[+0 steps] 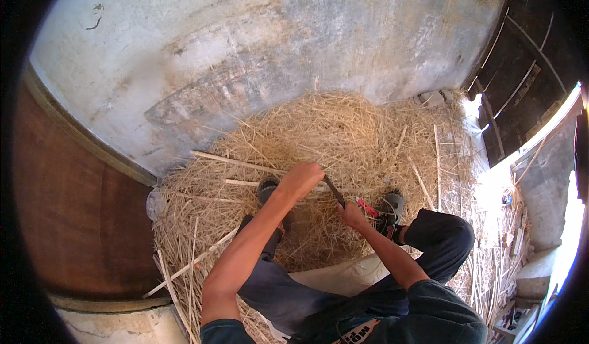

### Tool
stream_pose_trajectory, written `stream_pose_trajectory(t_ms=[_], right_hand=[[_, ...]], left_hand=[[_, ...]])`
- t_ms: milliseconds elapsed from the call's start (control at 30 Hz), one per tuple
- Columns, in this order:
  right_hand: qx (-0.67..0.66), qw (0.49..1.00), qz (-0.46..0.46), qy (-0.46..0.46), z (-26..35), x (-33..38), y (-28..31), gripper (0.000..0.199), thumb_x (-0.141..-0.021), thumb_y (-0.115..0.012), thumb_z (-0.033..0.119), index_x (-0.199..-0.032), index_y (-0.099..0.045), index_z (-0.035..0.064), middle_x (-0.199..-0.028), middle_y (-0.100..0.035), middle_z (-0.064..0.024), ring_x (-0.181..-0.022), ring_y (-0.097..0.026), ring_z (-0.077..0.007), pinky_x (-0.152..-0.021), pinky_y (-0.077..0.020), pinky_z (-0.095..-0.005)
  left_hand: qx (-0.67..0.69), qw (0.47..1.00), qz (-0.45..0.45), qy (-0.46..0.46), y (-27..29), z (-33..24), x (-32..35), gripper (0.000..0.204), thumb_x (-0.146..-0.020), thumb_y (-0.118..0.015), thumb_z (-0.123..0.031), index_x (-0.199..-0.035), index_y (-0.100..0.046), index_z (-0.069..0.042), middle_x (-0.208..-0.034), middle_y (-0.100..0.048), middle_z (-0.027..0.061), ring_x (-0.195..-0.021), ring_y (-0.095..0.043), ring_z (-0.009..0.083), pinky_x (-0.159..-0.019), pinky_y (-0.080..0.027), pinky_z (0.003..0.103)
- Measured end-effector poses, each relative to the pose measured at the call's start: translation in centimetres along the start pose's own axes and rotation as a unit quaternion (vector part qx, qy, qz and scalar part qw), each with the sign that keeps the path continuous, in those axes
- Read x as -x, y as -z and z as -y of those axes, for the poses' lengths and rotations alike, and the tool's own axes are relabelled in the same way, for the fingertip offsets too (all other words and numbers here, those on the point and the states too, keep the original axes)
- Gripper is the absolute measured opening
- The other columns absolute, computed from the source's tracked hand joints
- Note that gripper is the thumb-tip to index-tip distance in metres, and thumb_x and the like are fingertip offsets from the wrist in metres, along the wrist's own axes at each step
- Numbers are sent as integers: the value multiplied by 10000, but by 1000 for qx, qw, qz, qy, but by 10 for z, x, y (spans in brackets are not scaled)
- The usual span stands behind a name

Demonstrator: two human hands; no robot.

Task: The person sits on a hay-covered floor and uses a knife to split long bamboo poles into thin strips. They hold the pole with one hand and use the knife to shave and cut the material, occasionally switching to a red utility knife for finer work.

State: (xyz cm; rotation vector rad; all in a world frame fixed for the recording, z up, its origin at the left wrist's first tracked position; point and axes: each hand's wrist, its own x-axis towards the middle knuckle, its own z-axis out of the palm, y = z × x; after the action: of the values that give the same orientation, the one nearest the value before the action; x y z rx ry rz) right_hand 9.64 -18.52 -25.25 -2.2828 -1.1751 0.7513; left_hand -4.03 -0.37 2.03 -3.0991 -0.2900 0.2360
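A narrow dark tool point(333, 189), flat like a blade, slants between my two fists in front of my knees. My left hand point(302, 181) is closed round its upper end. Nearer to me on the right, my right hand point(352, 214) is closed at its lower end. Which end is the handle cannot be made out. A pale wooden strip point(236, 161) lies on the straw and runs toward my left hand. Something small and red point(368, 208) shows beside my right hand, near my right shoe point(391, 208).
Loose straw and shavings point(331, 123) cover the floor, with pale strips point(199, 259) scattered to the left. A stained plaster wall point(245, 43) rises behind. At the left stands a brown door-like panel point(80, 203). A whitish sack-like thing point(350, 275) lies between my legs.
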Motion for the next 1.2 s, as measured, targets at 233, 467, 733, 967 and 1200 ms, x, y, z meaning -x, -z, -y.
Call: stream_pose_trajectory(t_ms=[233,467,733,967,1200], right_hand=[[-334,927,112,-132,-7,-16,-3,693,-996,-442,619,-1096,-634,-39,-935,-667,-194,-918,-651,-307,-820,-490,-462],[-285,953,-97,43,71,-2,31,501,-1058,-412,495,-955,-546,24,-708,-504,-64,-659,-504,-186,-624,-413,-355],[-80,994,-67,-25,50,17,4,518,-1078,-361,431,-1200,-589,-17,-927,-686,-237,-812,-658,-426,-723,-500,-509],[-9,999,-35,-28,27,12,-13,550,-1069,-384,432,-1298,-525,-48,-859,-688,-273,-796,-663,-480,-725,-527,-561],[215,975,46,40,10,-7,31,579,-1064,-407,451,-1383,-442,-31,-750,-674,-221,-639,-661,-412,-566,-535,-520]], left_hand=[[59,994,27,92,4,2,-12,89,-780,-683,95,-724,-713,34,-742,-666,201,-692,-680,314,-601,-575,418],[51,994,-18,91,-16,15,-8,44,-733,-700,71,-761,-719,42,-807,-681,228,-839,-695,370,-754,-577,458],[58,995,-25,79,-7,11,-8,56,-726,-699,68,-776,-708,45,-835,-674,240,-865,-691,384,-760,-571,471],[44,996,-37,63,-1,11,-3,59,-755,-675,89,-762,-705,38,-809,-670,228,-815,-696,380,-711,-578,463],[62,996,-22,53,-5,4,-8,70,-779,-682,81,-744,-703,24,-744,-656,185,-727,-680,327,-659,-585,424]])
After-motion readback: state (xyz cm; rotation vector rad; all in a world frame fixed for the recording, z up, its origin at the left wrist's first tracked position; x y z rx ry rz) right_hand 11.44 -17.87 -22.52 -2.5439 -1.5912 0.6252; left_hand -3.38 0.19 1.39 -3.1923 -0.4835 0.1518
